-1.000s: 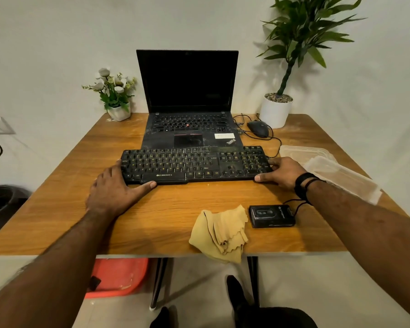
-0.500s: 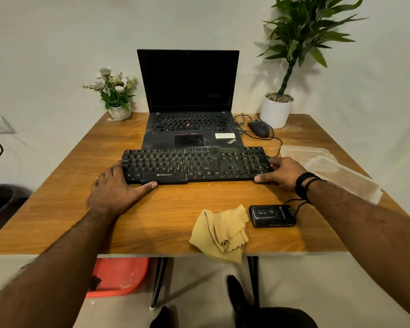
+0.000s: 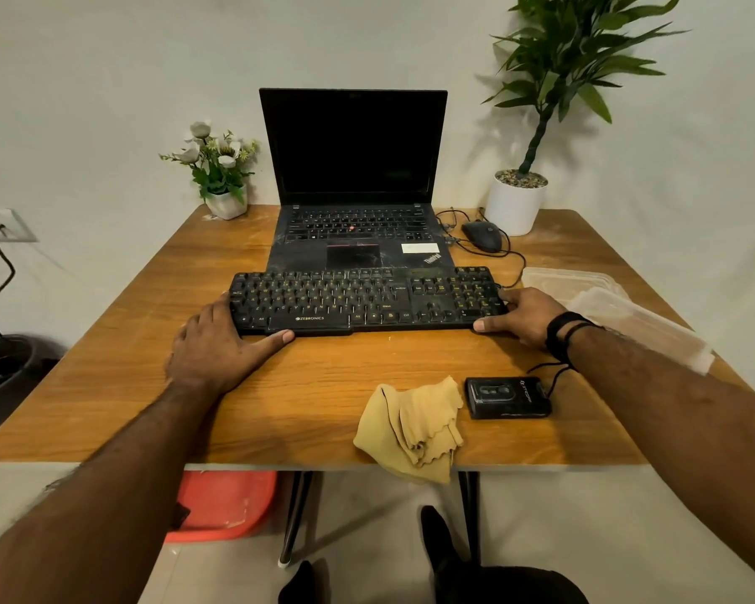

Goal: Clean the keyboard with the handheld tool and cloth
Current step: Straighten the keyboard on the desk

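Observation:
A dusty black keyboard (image 3: 367, 300) lies across the middle of the wooden table (image 3: 301, 398), just in front of an open laptop (image 3: 354, 167). My left hand (image 3: 212, 346) grips its left end, thumb along the front edge and fingers at the side. At the right end my right hand (image 3: 524, 313) grips the same way. A crumpled yellow cloth (image 3: 415, 425) hangs partly over the near table edge. Right of it lies a small black handheld tool (image 3: 506, 396) with a wrist cord.
A black mouse (image 3: 482, 236) with its cable and a white plant pot (image 3: 515, 202) stand at the back right. A small flower pot (image 3: 225, 202) is at the back left. Clear plastic containers (image 3: 628, 311) lie at the right edge. A red tub (image 3: 223, 503) sits under the table.

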